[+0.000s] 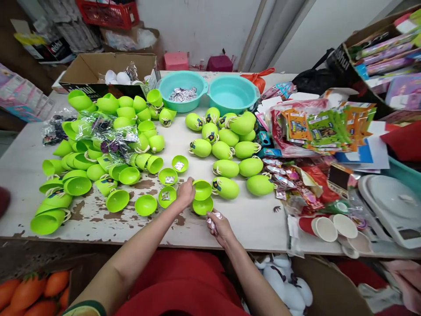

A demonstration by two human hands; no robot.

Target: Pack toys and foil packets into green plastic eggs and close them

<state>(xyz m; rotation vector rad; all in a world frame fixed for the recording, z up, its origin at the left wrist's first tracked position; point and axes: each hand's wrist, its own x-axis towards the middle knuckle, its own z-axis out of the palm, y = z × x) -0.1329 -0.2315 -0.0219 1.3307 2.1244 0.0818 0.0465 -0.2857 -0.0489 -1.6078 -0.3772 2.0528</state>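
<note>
My left hand (186, 192) reaches over the worn white table (256, 219), its fingers closed at the rim of an open green egg half (203, 189). Another empty half (203, 206) lies just in front of it. My right hand (219, 226) is closed on a few small silver sachets (212, 220) near the table's front edge. Three open halves (167, 195) to the left each hold a silver sachet. Closed green eggs (226, 187) lie in a group to the right of my hands.
A heap of empty green halves (98, 149) covers the left side. Two teal basins (210, 90) stand at the back, one with silver sachets. A cardboard box (108, 72) is back left. Toy packets (322, 127), paper cups (332, 228) and a scale (391, 206) crowd the right.
</note>
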